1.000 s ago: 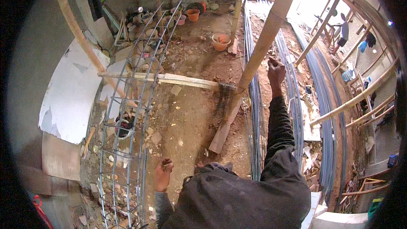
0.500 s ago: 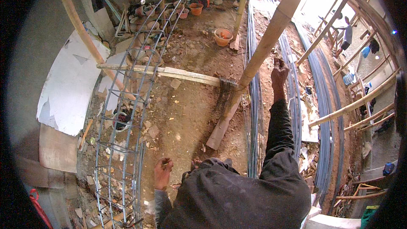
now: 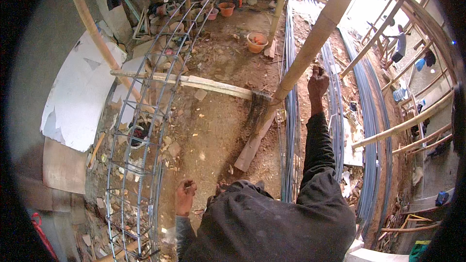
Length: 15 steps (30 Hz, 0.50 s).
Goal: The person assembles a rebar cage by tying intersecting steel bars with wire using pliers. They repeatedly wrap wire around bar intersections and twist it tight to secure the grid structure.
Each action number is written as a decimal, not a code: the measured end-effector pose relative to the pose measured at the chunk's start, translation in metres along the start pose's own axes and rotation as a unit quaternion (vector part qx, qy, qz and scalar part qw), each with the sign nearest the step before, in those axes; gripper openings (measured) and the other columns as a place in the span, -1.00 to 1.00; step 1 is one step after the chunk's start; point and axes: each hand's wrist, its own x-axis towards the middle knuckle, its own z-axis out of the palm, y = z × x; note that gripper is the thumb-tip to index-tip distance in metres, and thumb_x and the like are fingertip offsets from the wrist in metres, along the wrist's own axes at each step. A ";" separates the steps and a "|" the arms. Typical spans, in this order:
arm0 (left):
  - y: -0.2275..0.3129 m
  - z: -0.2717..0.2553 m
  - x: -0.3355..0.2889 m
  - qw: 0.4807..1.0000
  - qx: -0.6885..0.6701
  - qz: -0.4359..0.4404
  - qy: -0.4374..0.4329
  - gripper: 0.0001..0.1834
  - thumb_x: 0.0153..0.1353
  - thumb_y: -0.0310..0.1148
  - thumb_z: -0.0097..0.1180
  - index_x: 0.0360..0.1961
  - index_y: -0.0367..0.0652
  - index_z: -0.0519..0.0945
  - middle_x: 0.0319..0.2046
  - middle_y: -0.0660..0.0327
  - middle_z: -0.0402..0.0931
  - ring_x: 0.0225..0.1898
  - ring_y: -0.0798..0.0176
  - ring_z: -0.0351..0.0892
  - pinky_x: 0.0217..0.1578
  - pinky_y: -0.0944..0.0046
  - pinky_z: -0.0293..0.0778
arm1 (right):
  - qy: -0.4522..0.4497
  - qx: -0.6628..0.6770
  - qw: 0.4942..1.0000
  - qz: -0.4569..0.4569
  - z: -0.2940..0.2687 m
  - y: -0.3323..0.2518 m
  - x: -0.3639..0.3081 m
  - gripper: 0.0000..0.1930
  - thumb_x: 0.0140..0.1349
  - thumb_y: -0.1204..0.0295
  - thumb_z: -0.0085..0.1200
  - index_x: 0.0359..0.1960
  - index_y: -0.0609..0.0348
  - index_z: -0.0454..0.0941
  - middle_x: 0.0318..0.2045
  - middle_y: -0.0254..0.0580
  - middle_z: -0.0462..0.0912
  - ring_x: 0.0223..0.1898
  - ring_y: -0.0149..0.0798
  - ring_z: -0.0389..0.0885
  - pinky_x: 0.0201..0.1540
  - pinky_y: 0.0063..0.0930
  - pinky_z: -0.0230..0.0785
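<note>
My right hand [image 3: 318, 82] is raised at the end of an outstretched arm, right of a thick slanting bamboo pole [image 3: 315, 41]. Its fingers are closed; anything inside them is too small to make out. Lower down, my left hand [image 3: 185, 198] is held close to my body with its fingers curled in toward the thumb, and I cannot make out what they hold. To its left stretches a long cage of tied steel bars [image 3: 141, 140]. Dark strands [image 3: 259, 104] hang where a pale crossbar [image 3: 213, 85] meets the bamboo pole.
Bundles of long steel bars [image 3: 364, 92] lie along the right. An orange bucket [image 3: 257, 42] stands ahead, with several pots farther back. A white sheet [image 3: 75, 102] leans at the left wall. Another person [image 3: 399, 46] is at the far right among bamboo poles.
The view has shifted slightly. Both hands keep nearly the same places and poses, and the person at the far right has barely moved.
</note>
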 end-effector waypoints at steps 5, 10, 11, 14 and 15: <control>-0.005 0.001 0.001 1.000 -0.016 -0.001 0.004 -0.57 0.43 -0.17 0.30 0.13 -0.27 0.60 -0.11 0.21 0.67 -0.16 0.32 0.67 -0.18 0.28 0.59 | 0.008 -0.013 1.000 0.016 0.009 -0.010 -0.001 -0.60 0.48 0.10 0.14 -0.02 0.20 0.79 -0.20 0.14 0.82 -0.13 0.16 0.82 -0.06 -0.02 0.57; -0.001 0.004 0.001 1.000 -0.013 -0.015 -0.005 -0.56 0.43 -0.16 0.33 0.13 -0.27 0.60 -0.09 0.20 0.67 -0.15 0.32 0.66 -0.17 0.28 0.59 | 0.008 -0.043 0.999 0.016 0.014 -0.008 0.003 -0.61 0.44 0.14 0.18 -0.07 0.25 0.79 -0.22 0.14 0.83 -0.14 0.12 0.83 -0.06 -0.05 0.59; -0.001 0.004 0.002 0.999 -0.018 -0.026 -0.013 -0.56 0.42 -0.17 0.33 0.13 -0.28 0.60 -0.09 0.19 0.67 -0.14 0.32 0.66 -0.17 0.28 0.59 | 0.021 -0.030 0.999 -0.001 0.013 -0.006 0.004 -0.62 0.43 0.14 0.19 -0.06 0.25 0.79 -0.22 0.13 0.83 -0.14 0.10 0.84 -0.06 -0.06 0.60; -0.001 0.004 0.004 0.999 0.018 -0.002 -0.028 -0.55 0.42 -0.16 0.34 0.14 -0.27 0.60 -0.09 0.19 0.68 -0.13 0.31 0.67 -0.17 0.28 0.60 | 0.017 -0.036 0.999 0.007 0.006 -0.003 0.005 -0.61 0.38 0.13 0.23 -0.06 0.23 0.81 -0.24 0.09 0.84 -0.17 0.04 0.85 -0.08 -0.12 0.62; -0.002 0.003 0.005 1.000 0.016 -0.002 -0.025 -0.54 0.43 -0.15 0.34 0.14 -0.28 0.60 -0.09 0.18 0.68 -0.13 0.31 0.67 -0.17 0.28 0.60 | 0.021 -0.028 0.999 0.013 0.004 -0.003 0.004 -0.61 0.38 0.13 0.24 -0.06 0.22 0.82 -0.25 0.09 0.84 -0.18 0.03 0.85 -0.08 -0.12 0.62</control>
